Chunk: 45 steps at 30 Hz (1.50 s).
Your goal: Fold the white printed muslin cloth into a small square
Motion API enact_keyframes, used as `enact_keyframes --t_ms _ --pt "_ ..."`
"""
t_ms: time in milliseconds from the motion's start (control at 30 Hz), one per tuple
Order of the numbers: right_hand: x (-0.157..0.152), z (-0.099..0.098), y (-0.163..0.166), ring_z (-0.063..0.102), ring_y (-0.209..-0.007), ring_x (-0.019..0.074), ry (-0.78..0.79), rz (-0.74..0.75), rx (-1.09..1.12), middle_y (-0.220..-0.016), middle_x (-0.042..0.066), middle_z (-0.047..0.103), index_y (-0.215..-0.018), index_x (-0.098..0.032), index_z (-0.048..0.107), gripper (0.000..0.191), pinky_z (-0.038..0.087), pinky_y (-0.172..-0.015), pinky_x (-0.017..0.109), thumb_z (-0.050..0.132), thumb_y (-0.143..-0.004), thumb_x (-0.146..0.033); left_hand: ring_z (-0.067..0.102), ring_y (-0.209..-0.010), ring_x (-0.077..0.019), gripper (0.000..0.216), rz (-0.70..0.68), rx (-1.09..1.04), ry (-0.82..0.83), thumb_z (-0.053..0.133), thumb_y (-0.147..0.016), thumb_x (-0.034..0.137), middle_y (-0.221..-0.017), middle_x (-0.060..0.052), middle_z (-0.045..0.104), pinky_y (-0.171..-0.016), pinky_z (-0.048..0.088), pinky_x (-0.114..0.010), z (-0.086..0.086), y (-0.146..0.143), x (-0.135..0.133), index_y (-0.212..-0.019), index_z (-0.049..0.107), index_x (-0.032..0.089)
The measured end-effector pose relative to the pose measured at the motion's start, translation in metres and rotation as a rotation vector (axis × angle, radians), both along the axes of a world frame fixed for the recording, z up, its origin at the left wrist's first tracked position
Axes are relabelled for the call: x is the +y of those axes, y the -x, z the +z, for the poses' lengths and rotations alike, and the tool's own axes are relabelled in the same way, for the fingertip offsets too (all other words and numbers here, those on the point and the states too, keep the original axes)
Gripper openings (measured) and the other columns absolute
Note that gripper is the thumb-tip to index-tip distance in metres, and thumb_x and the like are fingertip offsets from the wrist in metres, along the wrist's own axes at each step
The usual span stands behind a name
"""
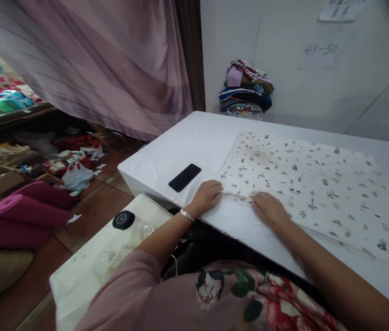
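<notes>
A white cloth with small grey and dark prints [280, 168] lies spread flat over the right part of the white table [211, 133]. Its near left edge is gathered into a narrow fold between my hands. My left hand [208, 195], with a silver bracelet at the wrist, pinches the left corner of this edge. My right hand [266, 207] grips the same edge a little to the right, fingers curled over the fabric. The fingertips of both hands are partly hidden in the cloth. A black phone [185, 177] lies on the table beyond my left hand.
At the wall stands a stack of folded clothes [246, 92]. A lower white surface [111, 243] at my left bears a round black object [123, 219]. Pink rolls [25, 211] and plastic bags [77, 177] lie on the floor. A pink curtain [135, 64] hangs behind.
</notes>
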State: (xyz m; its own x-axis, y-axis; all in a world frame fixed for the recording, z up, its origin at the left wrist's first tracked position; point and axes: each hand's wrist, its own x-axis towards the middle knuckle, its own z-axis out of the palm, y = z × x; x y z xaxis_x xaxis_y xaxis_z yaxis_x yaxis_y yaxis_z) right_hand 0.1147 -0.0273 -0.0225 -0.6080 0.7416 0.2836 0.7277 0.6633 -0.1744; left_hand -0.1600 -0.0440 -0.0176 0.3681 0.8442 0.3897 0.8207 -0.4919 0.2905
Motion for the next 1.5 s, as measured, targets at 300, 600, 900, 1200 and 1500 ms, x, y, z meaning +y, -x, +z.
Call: enact_keyframes --t_ms 300,600,900,1200,1500 --pt "0.000 -0.001 -0.001 0.059 -0.085 0.0236 -0.021 0.020 0.018 -0.092 0.010 0.065 -0.101 -0.020 0.066 0.030 0.048 -0.073 0.035 0.037 -0.095 -0.027 0.053 -0.111 -0.0223 0.033 0.180 -0.097 0.073 0.047 -0.080 0.010 -0.119 -0.003 0.062 -0.095 0.046 -0.046 0.001 0.002 -0.004 -0.108 0.057 0.025" --pt "-0.004 0.001 0.009 0.057 -0.088 0.0247 -0.068 0.021 -0.097 -0.097 0.011 0.065 -0.105 -0.020 0.065 0.032 0.049 -0.076 0.038 0.034 -0.095 -0.025 0.053 -0.106 -0.0207 0.023 0.198 0.012 0.114 0.043 -0.087 0.021 -0.116 -0.002 0.061 -0.093 0.044 -0.040 0.014 -0.005 -0.003 -0.102 0.058 0.028" --pt "-0.003 0.001 0.010 0.057 -0.088 0.0241 -0.020 0.036 -0.067 -0.096 0.011 0.065 -0.102 -0.017 0.067 0.031 0.048 -0.076 0.036 0.037 -0.094 -0.023 0.056 -0.099 -0.0174 0.031 0.267 -0.018 0.233 0.037 -0.085 0.019 -0.111 0.001 0.063 -0.089 0.047 -0.033 0.022 -0.002 -0.005 -0.101 0.062 0.028" --pt "-0.007 -0.005 0.016 0.054 -0.085 0.0209 -0.103 0.016 -0.130 -0.096 0.008 0.064 -0.105 -0.019 0.066 0.029 0.042 -0.073 0.031 0.039 -0.095 -0.019 0.062 -0.089 -0.0146 0.031 0.231 -0.075 0.235 0.038 -0.085 0.019 -0.101 0.000 0.067 -0.078 0.051 -0.026 0.019 0.013 0.000 -0.095 0.067 0.022" --pt "-0.011 0.014 0.026 0.056 -0.089 0.0102 -0.148 -0.141 -0.179 -0.090 -0.006 0.066 -0.099 -0.029 0.065 0.044 0.044 -0.077 0.024 0.021 -0.101 -0.031 0.056 -0.107 -0.0235 0.027 -0.008 0.007 0.005 0.045 -0.089 0.028 -0.112 -0.008 0.064 -0.095 0.046 -0.040 0.022 -0.026 0.024 -0.104 0.066 0.022"
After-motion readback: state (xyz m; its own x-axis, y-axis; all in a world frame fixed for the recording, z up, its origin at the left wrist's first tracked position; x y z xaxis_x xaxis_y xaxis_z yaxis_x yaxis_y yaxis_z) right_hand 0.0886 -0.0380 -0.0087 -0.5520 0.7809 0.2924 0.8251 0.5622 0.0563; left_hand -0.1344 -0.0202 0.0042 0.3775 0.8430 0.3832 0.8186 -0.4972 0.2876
